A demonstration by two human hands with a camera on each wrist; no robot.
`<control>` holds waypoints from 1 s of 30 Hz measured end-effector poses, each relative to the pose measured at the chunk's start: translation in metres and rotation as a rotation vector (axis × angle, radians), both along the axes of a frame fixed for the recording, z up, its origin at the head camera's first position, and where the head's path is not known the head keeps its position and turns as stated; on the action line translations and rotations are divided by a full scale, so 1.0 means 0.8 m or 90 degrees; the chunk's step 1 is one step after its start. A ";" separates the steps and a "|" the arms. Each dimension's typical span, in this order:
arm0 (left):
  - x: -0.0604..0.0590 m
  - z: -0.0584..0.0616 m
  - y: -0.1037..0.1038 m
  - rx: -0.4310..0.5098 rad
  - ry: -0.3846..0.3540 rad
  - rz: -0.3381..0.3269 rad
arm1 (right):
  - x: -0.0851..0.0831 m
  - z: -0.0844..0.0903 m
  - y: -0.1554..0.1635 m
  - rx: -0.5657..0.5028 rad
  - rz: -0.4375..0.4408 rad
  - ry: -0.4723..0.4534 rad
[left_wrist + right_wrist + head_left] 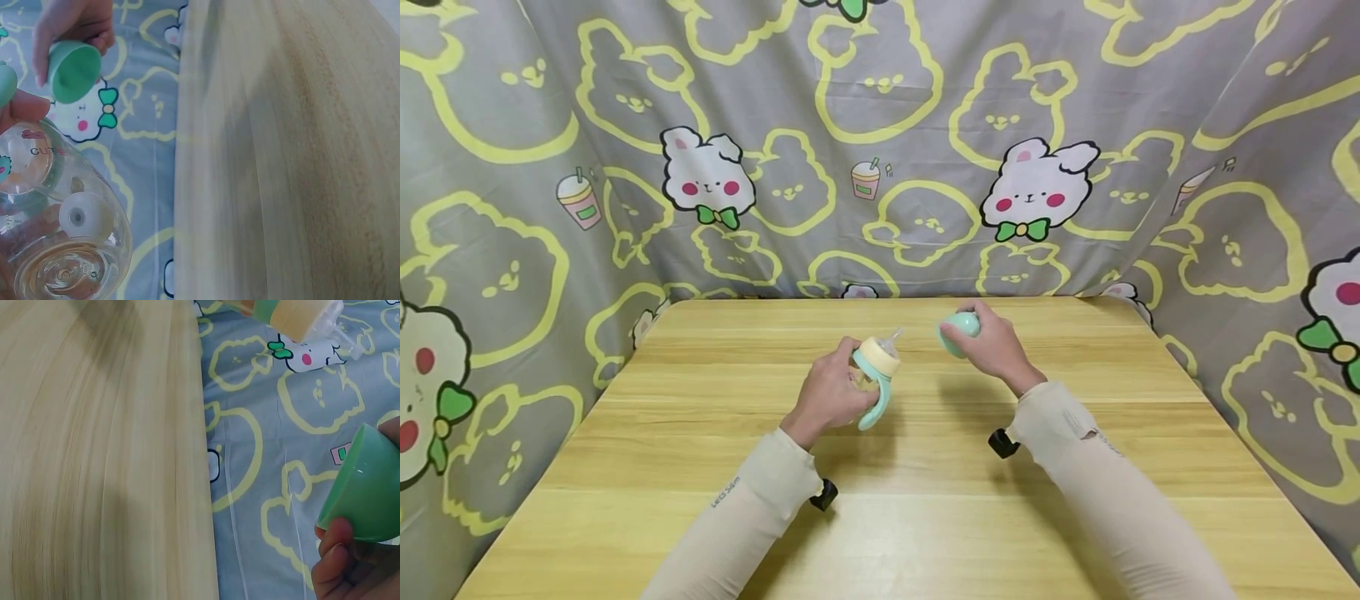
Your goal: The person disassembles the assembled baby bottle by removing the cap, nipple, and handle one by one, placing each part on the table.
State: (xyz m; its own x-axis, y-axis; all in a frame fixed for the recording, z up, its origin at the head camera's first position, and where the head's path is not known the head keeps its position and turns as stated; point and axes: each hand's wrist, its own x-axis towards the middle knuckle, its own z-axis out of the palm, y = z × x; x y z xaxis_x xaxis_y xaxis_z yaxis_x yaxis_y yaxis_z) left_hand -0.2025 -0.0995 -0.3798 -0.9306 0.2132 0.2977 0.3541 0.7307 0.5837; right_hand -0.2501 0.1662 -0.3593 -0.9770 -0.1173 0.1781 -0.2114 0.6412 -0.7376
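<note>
Sleeves of pale fabric cover both forearms at the near side, each with a small black device at the wrist. Beneath them spreads a wood-grain tabletop. Farther out, the left hand has its grip wrapped around a clear baby bottle, raised above the tabletop and tilted so its nipple leans toward the right. A cream collar and a mint handle show, and a white round piece sits inside. Slightly beyond, the right hand's grip clasps a mint cap, apart from the bottle, its hollow end turned toward it. Behind the tabletop's far edge hangs a grey curtain printed with yellow outlines and white rabbits.
</note>
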 end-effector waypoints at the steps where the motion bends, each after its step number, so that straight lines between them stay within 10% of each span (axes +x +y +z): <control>1: 0.000 0.001 0.000 0.001 0.001 0.000 | 0.000 0.000 0.002 0.002 -0.003 0.000; 30: 0.001 0.002 -0.006 -0.011 0.011 0.017 | 0.001 -0.020 0.082 0.074 -0.059 0.019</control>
